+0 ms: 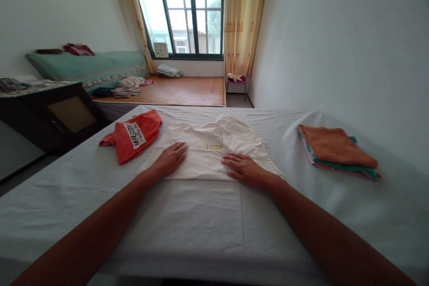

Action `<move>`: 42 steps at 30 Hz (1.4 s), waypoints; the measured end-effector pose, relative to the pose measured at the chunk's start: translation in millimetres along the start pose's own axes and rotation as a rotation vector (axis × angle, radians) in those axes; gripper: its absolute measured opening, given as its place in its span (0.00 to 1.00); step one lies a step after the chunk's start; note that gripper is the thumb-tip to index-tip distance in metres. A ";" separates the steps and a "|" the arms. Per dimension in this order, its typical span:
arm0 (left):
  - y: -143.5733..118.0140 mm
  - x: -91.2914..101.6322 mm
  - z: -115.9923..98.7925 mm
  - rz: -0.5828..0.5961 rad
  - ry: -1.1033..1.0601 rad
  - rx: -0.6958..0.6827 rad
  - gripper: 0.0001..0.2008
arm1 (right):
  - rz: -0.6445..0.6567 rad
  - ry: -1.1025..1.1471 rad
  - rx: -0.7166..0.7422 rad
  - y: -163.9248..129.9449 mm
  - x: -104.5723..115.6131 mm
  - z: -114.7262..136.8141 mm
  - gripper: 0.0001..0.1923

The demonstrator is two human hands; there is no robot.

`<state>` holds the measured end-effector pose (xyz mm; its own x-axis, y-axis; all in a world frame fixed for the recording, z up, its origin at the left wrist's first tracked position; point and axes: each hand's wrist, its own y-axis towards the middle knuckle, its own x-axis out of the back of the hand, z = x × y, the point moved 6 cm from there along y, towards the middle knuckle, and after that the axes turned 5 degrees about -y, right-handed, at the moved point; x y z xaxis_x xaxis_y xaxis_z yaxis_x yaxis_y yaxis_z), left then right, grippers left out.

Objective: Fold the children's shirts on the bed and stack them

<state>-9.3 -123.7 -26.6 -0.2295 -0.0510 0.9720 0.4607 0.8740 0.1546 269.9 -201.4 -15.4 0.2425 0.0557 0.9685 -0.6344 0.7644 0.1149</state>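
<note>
Well to the left of the left fingers, a red shirt [147, 126] lies loosely on the pale sheet [208, 219], its printed patch facing up; it seems set aside there so as not to crowd the cloth under the palms. Next comes the left hand [170, 159], palm down, its fingers stretched out and gripping nothing, resting on the left part of the white shirt [197, 161]. That shirt spreads beneath and between both hands and runs on past the fingertips, its near edge lying close to the heels of the hands, likely so that light pressure keeps this part flat. Its small yellow print shows just beside the right fingertips, while looser folds bunch up beyond them. The right hand [247, 170] also lies flat, fingers extended and holding nothing, probably to balance the left one. Well to the right of its fingers sits a folded pile [335, 145], orange cloth uppermost, apparently kept apart so its layers stay neat
</note>
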 end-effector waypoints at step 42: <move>47.7 8.9 15.2 -0.199 0.048 -0.053 0.25 | -0.057 0.073 0.056 0.5 0.1 -9.5 0.23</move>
<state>-2.4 -75.1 -13.3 -0.2798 -0.2441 0.9285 0.4549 0.8180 0.3521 276.6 -194.9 -17.3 0.3308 0.0609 0.9418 -0.6573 0.7310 0.1836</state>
